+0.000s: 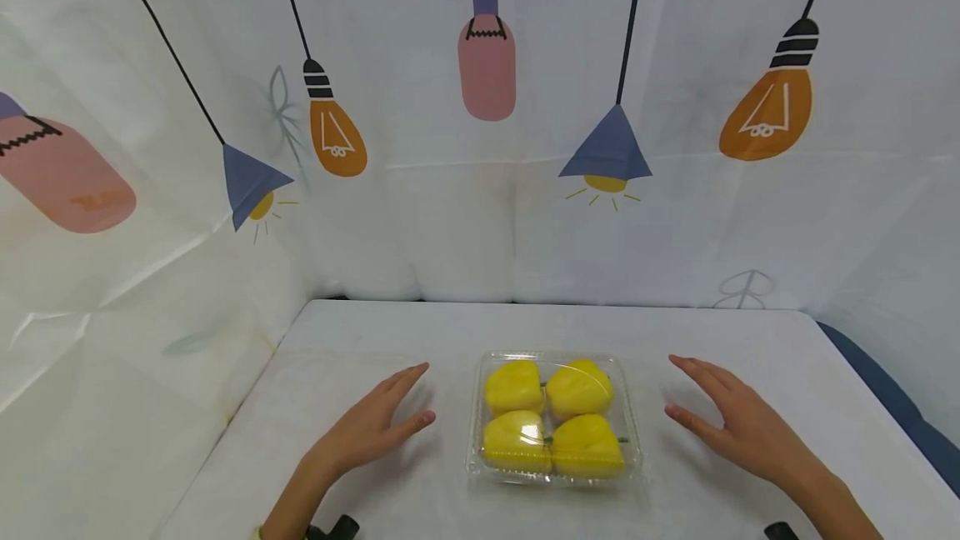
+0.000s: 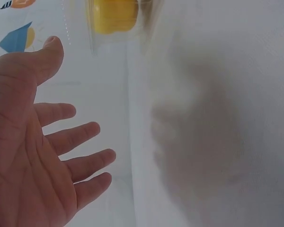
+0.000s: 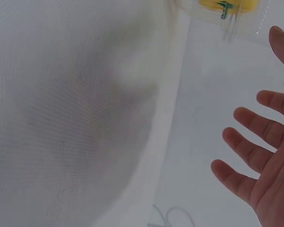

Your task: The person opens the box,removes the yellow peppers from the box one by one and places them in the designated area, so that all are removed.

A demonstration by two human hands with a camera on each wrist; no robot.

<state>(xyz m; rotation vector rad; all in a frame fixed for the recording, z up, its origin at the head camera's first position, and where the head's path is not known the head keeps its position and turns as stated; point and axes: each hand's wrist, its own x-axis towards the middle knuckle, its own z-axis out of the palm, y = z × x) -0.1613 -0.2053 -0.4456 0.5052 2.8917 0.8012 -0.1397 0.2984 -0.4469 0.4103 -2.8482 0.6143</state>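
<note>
A clear plastic clamshell box lies on the white table, its lid over several yellow bell peppers. Green stems show on some of them. To the left of the box my left hand hovers above the table with fingers extended and thumb apart, touching nothing. My right hand is held in the same way to the right of the box, also apart from it. In the left wrist view part of a yellow pepper shows through the plastic; the right wrist view catches a green stem at its top.
The white table reaches back to a pale curtain printed with hanging lamps and bulbs. Another stretch of this cloth hangs along the left edge. Beyond the table's right edge is a dark blue object, perhaps a chair.
</note>
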